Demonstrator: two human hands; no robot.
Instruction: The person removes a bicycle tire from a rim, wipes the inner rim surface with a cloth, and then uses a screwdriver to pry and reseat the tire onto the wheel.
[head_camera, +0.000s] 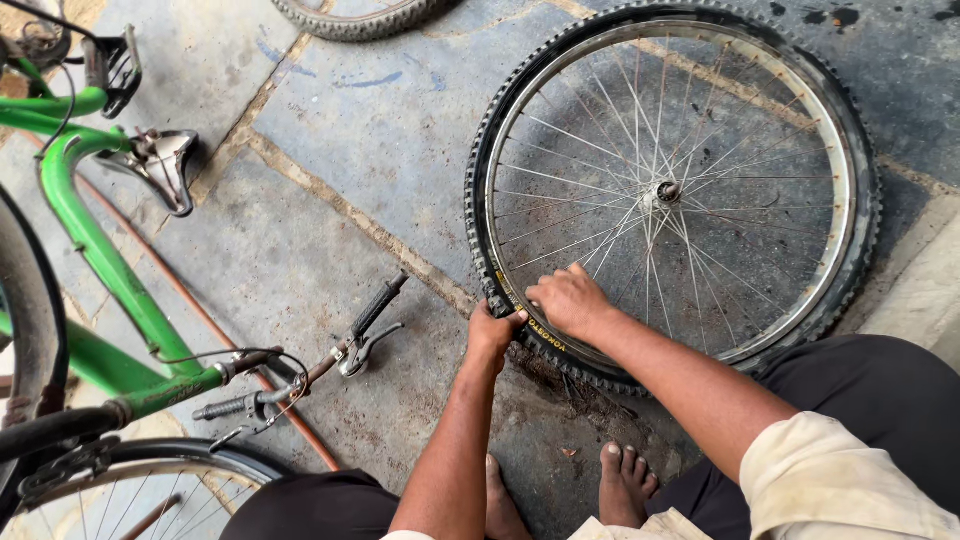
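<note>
A bicycle wheel (668, 190) with a silver rim, thin spokes and a black knobby tyre (858, 250) lies flat on the stone floor in front of me. My left hand (493, 330) grips the tyre's near-left edge, fingers curled over the rubber. My right hand (568, 300) presses down on the tyre wall and rim just beside it, fingers bent. Both hands are close together at the wheel's lower left.
A green bicycle (100, 270) lies upside down at left, with its saddle (160, 165), handlebar grip (378, 305) and front wheel (130, 490). Another tyre (355, 18) shows at the top edge. My bare feet (625, 480) rest below the wheel. A pale stone step (925, 295) lies at right.
</note>
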